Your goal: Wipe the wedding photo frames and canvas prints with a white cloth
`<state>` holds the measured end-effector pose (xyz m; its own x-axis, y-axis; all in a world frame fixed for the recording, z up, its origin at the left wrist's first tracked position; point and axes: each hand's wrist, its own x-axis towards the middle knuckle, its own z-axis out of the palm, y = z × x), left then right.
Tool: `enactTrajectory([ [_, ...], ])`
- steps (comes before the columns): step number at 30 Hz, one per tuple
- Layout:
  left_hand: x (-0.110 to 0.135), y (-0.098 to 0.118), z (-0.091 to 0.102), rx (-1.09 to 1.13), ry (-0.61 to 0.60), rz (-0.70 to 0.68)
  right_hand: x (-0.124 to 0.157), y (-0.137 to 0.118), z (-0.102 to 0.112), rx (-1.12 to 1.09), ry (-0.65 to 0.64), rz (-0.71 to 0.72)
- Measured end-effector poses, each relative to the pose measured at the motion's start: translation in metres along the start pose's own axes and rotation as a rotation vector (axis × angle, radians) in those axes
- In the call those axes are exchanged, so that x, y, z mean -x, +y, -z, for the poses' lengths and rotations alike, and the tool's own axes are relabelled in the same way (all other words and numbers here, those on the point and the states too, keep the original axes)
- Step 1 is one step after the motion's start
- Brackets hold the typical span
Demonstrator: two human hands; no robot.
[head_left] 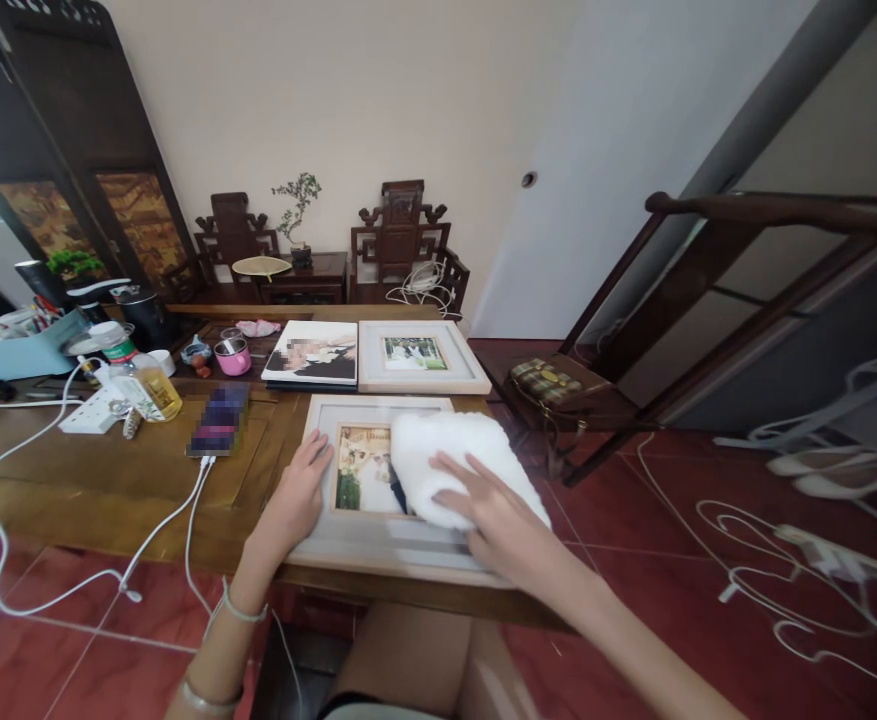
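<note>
A light wooden picture frame with a photo in its middle lies flat near the table's front edge. My left hand holds its left side, the fingertips over the rim. Pressed onto the frame's right half is a thick, fluffy white cloth, which covers part of the photo. My right hand grips this cloth from above, fingers partly spread and sunk into it.
Behind are a second framed photo and a photo album. Left of my frame lie a phone on white cables, a bottle, a power strip and a pink cup. A wooden chair bearing a plaid bag stands right.
</note>
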<state>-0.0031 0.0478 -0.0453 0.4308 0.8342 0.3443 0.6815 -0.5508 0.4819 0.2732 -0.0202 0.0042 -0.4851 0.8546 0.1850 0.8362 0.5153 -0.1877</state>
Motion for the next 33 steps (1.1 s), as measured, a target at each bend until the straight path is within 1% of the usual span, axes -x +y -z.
enactTrajectory([
  [3, -0.001, 0.000, 0.001, 0.009, -0.007, 0.001, -0.037, 0.026, -0.011, 0.058, 0.112, -0.025],
  [5, -0.001, 0.000, 0.001, 0.003, -0.012, 0.005, -0.054, 0.036, -0.015, 0.100, 0.141, -0.040],
  [7, -0.001, 0.000, 0.001, -0.005, -0.009, 0.008, -0.060, 0.037, -0.016, 0.137, 0.131, -0.039],
  [8, -0.002, 0.000, 0.001, -0.005, -0.002, 0.008, -0.058, 0.034, -0.015, 0.149, 0.113, -0.028],
  [9, -0.002, -0.001, 0.000, -0.003, 0.008, 0.006, -0.052, 0.030, -0.015, 0.156, 0.090, -0.014],
  [11, -0.001, -0.002, -0.001, 0.009, 0.029, -0.001, -0.032, 0.015, -0.012, 0.149, 0.041, 0.012],
  [16, -0.001, -0.001, -0.002, 0.031, 0.040, 0.011, 0.035, -0.031, 0.005, 0.053, -0.092, 0.078],
  [18, -0.001, 0.000, -0.001, 0.039, 0.031, 0.009, 0.049, -0.042, 0.011, 0.024, -0.117, 0.086],
  [19, -0.001, 0.000, -0.001, 0.041, 0.027, 0.005, 0.051, -0.044, 0.012, 0.018, -0.122, 0.079],
  [20, -0.001, -0.001, -0.001, 0.041, 0.025, 0.000, 0.049, -0.043, 0.012, 0.018, -0.121, 0.064],
  [22, 0.000, -0.001, -0.001, 0.035, 0.016, -0.004, 0.034, -0.033, 0.008, 0.038, -0.089, 0.029],
  [26, -0.001, -0.002, 0.000, 0.034, -0.009, 0.008, -0.022, 0.009, -0.005, 0.133, 0.092, -0.036],
  [27, -0.001, -0.002, 0.000, 0.034, -0.012, 0.013, -0.036, 0.020, -0.008, 0.156, 0.124, -0.051],
  [29, -0.002, -0.002, 0.000, 0.031, -0.005, 0.018, -0.057, 0.037, -0.012, 0.191, 0.143, -0.067],
  [31, -0.002, -0.003, -0.001, 0.034, 0.010, 0.005, -0.066, 0.041, -0.016, 0.207, 0.122, -0.050],
  [33, -0.002, -0.003, -0.001, 0.045, 0.030, -0.012, -0.059, 0.034, -0.016, 0.199, 0.084, -0.021],
])
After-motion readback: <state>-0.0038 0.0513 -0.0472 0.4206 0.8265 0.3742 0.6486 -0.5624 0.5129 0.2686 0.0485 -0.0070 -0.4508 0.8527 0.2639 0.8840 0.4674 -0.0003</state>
